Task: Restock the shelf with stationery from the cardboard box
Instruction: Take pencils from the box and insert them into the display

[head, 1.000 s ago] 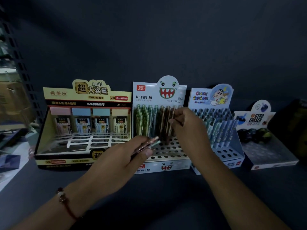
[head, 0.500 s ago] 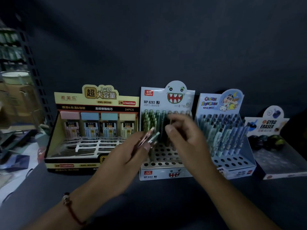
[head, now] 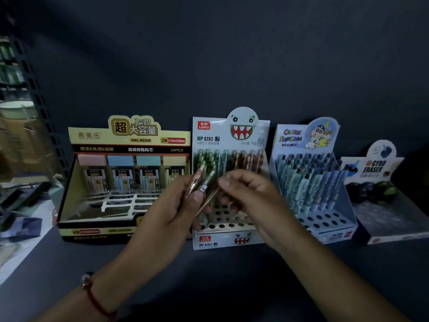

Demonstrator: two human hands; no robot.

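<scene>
Nearest the camera, on the left wrist, a red cord bracelet (head: 92, 296) is showing. Just beyond it, the left hand (head: 167, 212) is gripping a small bundle of mechanical pencils (head: 200, 184), their ends fanning up and to the right. Beside them the right hand (head: 253, 201) is curling its fingertips around one thin pencil (head: 207, 201) of that bundle, pinching it. Both hands are hovering in front of the LANTU monster display box (head: 228, 238), which is standing on the dark shelf (head: 232, 287) with green and brown pencils filling its back rows while its front holes are lying bare. Left of it a lead refill box (head: 125, 145) is sitting; to the right are standing a Crayon Shin-chan pen display (head: 308, 182) and, farthest right, a Gyro Eraser tray (head: 380, 205).
</scene>
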